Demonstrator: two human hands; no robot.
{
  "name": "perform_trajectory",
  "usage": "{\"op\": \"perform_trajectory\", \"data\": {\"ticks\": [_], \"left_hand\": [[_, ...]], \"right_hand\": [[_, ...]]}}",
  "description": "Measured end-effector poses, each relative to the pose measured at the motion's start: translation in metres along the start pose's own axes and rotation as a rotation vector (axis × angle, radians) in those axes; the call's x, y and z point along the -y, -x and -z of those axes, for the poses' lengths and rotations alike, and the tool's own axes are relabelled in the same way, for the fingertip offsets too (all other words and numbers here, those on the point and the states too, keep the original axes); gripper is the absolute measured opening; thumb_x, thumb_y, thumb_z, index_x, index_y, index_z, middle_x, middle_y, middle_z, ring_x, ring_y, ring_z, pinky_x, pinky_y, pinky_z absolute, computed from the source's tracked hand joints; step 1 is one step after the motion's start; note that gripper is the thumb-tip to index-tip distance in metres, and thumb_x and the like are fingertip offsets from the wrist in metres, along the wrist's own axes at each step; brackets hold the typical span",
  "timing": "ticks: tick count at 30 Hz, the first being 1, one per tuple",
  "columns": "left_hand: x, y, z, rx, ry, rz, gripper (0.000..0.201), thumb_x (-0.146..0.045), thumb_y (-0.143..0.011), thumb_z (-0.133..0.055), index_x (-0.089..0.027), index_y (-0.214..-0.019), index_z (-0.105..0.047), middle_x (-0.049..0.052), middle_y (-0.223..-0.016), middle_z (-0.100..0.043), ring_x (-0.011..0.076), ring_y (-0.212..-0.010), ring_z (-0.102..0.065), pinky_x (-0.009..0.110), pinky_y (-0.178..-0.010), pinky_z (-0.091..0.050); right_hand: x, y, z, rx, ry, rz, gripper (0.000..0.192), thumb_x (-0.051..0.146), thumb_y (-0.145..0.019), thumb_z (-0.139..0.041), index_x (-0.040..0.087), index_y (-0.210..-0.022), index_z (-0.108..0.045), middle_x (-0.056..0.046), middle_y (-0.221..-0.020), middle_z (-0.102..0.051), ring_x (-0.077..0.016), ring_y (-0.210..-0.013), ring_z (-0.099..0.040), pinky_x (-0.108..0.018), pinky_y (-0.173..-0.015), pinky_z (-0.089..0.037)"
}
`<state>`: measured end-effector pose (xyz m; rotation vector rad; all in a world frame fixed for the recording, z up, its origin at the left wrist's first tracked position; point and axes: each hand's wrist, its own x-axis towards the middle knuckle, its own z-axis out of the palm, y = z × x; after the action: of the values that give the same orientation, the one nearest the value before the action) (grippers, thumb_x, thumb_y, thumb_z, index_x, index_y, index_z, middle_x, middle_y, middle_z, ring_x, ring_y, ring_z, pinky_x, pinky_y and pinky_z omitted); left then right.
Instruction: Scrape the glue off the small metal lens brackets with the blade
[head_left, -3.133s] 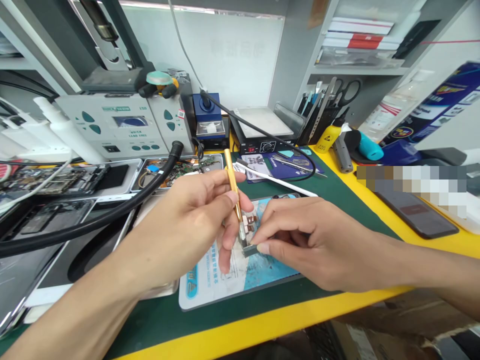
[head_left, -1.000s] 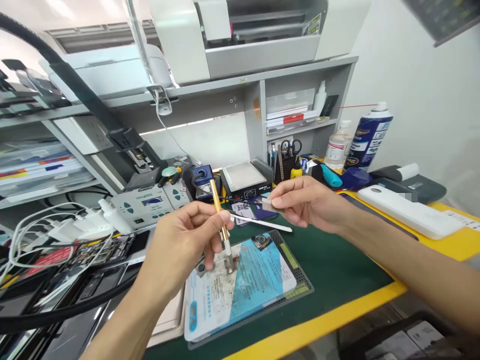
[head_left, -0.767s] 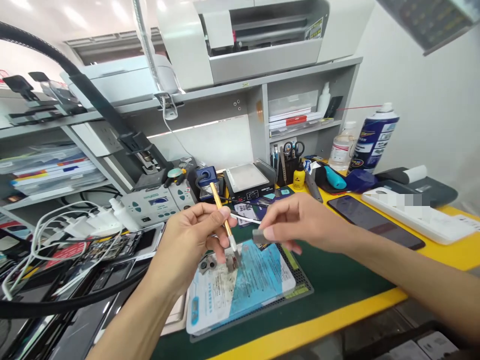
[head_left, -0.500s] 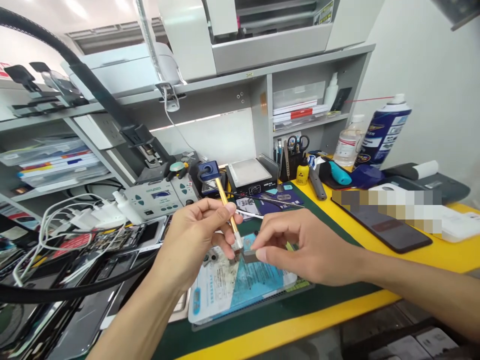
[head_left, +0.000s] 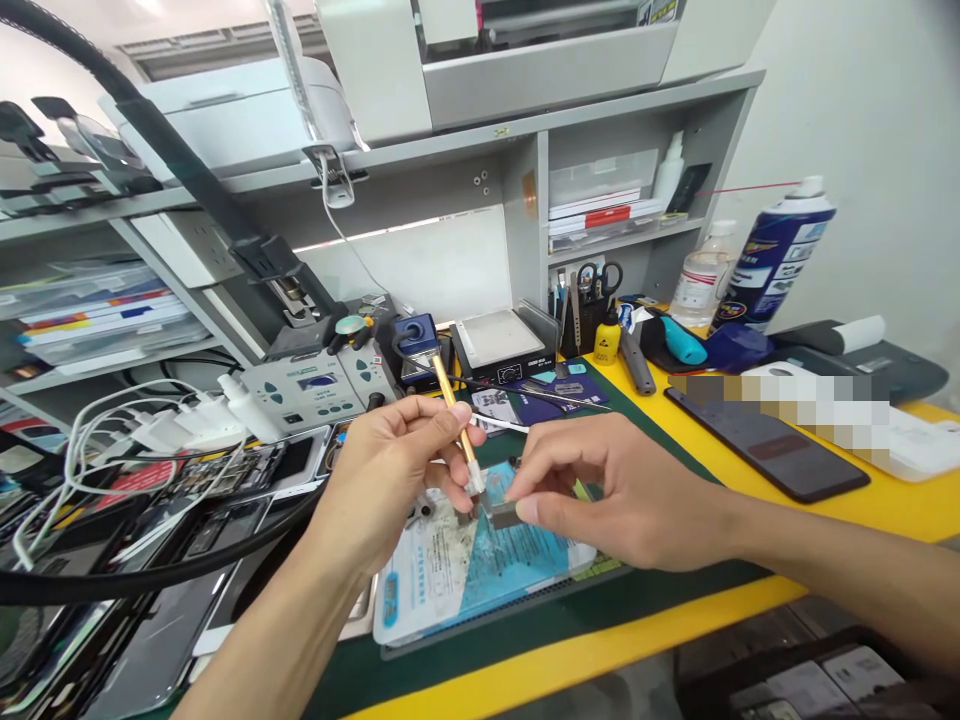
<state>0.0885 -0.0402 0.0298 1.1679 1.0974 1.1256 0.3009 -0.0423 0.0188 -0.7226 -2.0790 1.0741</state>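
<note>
We are pinching the small grey chip (head_left: 501, 513) by its edges in our right hand (head_left: 607, 490), just above the blue mat (head_left: 457, 580) near the surface's front edge, while our left hand (head_left: 390, 470) is clamped on the gold-handled blade (head_left: 456, 420); the chip seems light, stiff and fragile.

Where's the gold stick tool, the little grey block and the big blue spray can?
gold stick tool (head_left: 452, 402): head view, on its gold shaft.
little grey block (head_left: 501, 513): head view, on its front face.
big blue spray can (head_left: 780, 258): head view, on its label.

Gold-coloured tool (head_left: 451, 400), small grey block (head_left: 504, 514), blue-and-white printed mat (head_left: 465, 570), green surface (head_left: 660, 470) edged in yellow.
</note>
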Motion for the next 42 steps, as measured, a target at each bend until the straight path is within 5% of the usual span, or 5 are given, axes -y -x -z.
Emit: {"op": "perform_trajectory", "data": {"ticks": [7, 13, 20, 34, 42], "left_hand": [[-0.002, -0.002, 0.001, -0.005, -0.010, -0.005, 0.026, -0.033, -0.083, -0.083, -0.011, -0.077, -0.073, 0.003, -0.070, -0.069, 0.0089, -0.045, -0.057, 0.020, -0.040, -0.056], [-0.009, -0.010, -0.007, 0.013, -0.059, -0.050, 0.029, -0.037, -0.081, -0.086, -0.011, -0.079, -0.074, 0.004, -0.064, -0.068, 0.0114, -0.046, -0.060, 0.020, -0.041, -0.054], [-0.011, -0.010, -0.016, -0.007, -0.026, -0.060, 0.026, -0.034, -0.079, -0.086, -0.013, -0.075, -0.073, 0.004, -0.076, -0.070, 0.0101, -0.050, -0.058, 0.022, -0.039, -0.056], [-0.008, -0.008, -0.010, -0.012, -0.053, -0.040, 0.027, -0.036, -0.080, -0.084, -0.012, -0.076, -0.073, 0.004, -0.073, -0.069, 0.0096, -0.047, -0.058, 0.022, -0.041, -0.055], [-0.007, -0.011, -0.010, -0.028, -0.090, -0.039, 0.027, -0.037, -0.082, -0.081, -0.012, -0.077, -0.072, 0.002, -0.063, -0.064, 0.0104, -0.045, -0.056, 0.023, -0.042, -0.054]], "right_hand": [[-0.005, -0.002, 0.009, 0.012, -0.265, -0.209, 0.019, 0.030, -0.085, -0.075, 0.011, -0.085, -0.073, 0.000, -0.064, -0.060, -0.0128, -0.050, -0.056, -0.026, -0.046, -0.046], [-0.011, -0.009, 0.029, -0.156, -0.321, -0.138, 0.025, 0.037, -0.084, -0.079, 0.013, -0.088, -0.073, 0.001, -0.057, -0.061, -0.0135, -0.048, -0.057, -0.024, -0.044, -0.048], [-0.005, -0.004, 0.017, -0.005, -0.154, -0.124, 0.014, 0.022, -0.083, -0.073, 0.009, -0.085, -0.078, -0.005, -0.076, -0.064, -0.0131, -0.058, -0.056, -0.026, -0.050, -0.042], [-0.005, -0.003, 0.009, -0.013, -0.049, -0.077, 0.018, 0.023, -0.084, -0.067, 0.009, -0.084, -0.078, -0.007, -0.077, -0.064, -0.0150, -0.063, -0.053, -0.028, -0.055, -0.040], [-0.006, -0.003, 0.015, -0.006, -0.184, -0.125, 0.016, 0.025, -0.083, -0.073, 0.010, -0.086, -0.078, -0.005, -0.072, -0.065, -0.0140, -0.055, -0.057, -0.027, -0.050, -0.045]]}}
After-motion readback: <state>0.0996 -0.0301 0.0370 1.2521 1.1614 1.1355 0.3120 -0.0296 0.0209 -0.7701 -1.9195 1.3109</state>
